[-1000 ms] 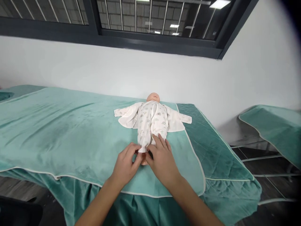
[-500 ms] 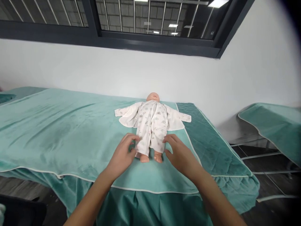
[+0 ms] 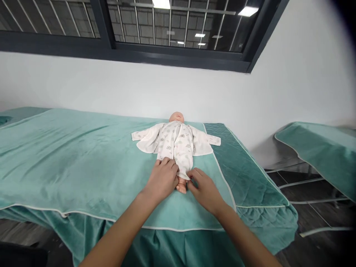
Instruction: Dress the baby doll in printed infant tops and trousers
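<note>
A baby doll [image 3: 176, 117] lies on its back on the bed, its head toward the wall. It wears white printed clothes: a jacket [image 3: 202, 141] spread open with its sleeves out to both sides, and trousers [image 3: 182, 158]. My left hand [image 3: 162, 178] is closed over the lower trouser leg on the left and hides the foot there. With bent fingers pressed together, my right hand [image 3: 204, 189] pinches the cuff of the other trouser leg. One bare doll foot [image 3: 181, 186] shows between my hands.
A light green sheet [image 3: 83, 159] with white piping covers the bed, over a darker quilted cover [image 3: 236, 167]. Behind stand a white wall [image 3: 111, 89] and a dark-framed window [image 3: 178, 55]. At the right is another bed [image 3: 322, 148] with a metal frame.
Both hands have moved inward onto the trouser cuffs and closed on them. The doll's legs are closer together, and my left hand now covers one foot. The view has shifted slightly.
</note>
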Demonstrator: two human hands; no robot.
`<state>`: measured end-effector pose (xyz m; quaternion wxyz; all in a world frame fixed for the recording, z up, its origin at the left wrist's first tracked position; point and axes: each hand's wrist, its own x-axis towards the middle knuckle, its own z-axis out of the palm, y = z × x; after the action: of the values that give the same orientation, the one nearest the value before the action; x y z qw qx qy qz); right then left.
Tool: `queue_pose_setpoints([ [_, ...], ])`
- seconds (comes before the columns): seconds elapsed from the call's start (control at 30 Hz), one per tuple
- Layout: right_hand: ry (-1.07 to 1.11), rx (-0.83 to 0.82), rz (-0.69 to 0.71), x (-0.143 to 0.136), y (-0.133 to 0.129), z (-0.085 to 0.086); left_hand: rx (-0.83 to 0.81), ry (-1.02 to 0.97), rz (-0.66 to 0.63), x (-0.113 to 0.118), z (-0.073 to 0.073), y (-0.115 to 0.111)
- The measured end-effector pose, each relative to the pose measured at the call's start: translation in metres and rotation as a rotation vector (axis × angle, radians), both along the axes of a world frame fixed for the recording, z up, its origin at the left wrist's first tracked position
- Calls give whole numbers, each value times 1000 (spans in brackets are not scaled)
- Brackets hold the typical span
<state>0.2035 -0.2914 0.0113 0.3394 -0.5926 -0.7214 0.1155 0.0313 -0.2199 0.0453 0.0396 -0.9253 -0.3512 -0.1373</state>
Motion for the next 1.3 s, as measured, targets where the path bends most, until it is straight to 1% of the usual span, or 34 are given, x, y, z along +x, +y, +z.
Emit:
queue_pose_setpoints([
  [0.07, 31, 31, 30, 2, -5, 12, -71, -99, 11, -4, 4, -5],
  [0.13, 53, 55, 53, 5, -12, 24, -177, -225, 10, -8, 10, -11],
  [0.2, 63, 64, 77, 7, -20, 32, -270, -320, -14, -13, 15, -19],
  [0.3, 16, 39, 104, 10, -31, 31, -313, -347, -71, -20, 17, -29],
  [0.43, -118, -82, 134, 13, -37, 19, -310, -286, -121, -27, 12, -32],
  [0.5, -149, -138, 167, 16, -37, 17, -322, -290, -145, -31, 12, -28],
  [0.6, -106, -194, 198, 23, -34, 19, -347, -376, -138, -37, 12, -14],
  [0.67, -35, -211, 181, 28, -29, 22, -353, -461, -92, -41, 10, 1],
  [0.73, 39, -199, 158, 32, -18, 24, -353, -543, -36, -42, 6, 22],
  [0.83, 162, -128, 132, 38, 11, 29, -329, -641, 34, -38, 3, 64],
  [0.9, 259, -69, 102, 43, 41, 32, -303, -679, 68, -30, 6, 99],
  [0.97, 356, -4, 39, 50, 80, 37, -276, -711, 96, -18, 15, 137],
  [1.03, 437, 58, -58, 59, 125, 42, -281, -745, 129, -3, 27, 175],
  [1.07, 461, 92, -115, 63, 150, 44, -305, -755, 160, 6, 32, 195],
  [1.13, 467, 130, -204, 70, 200, 46, -369, -733, 180, 23, 39, 230],
  [1.17, 458, 142, -238, 73, 223, 45, -397, -715, 174, 31, 39, 246],
  [1.23, 429, 138, -255, 77, 262, 39, -456, -672, 140, 43, 34, 271],
  [1.3, 400, 109, -235, 80, 288, 29, -537, -647, 105, 47, 25, 289],
])
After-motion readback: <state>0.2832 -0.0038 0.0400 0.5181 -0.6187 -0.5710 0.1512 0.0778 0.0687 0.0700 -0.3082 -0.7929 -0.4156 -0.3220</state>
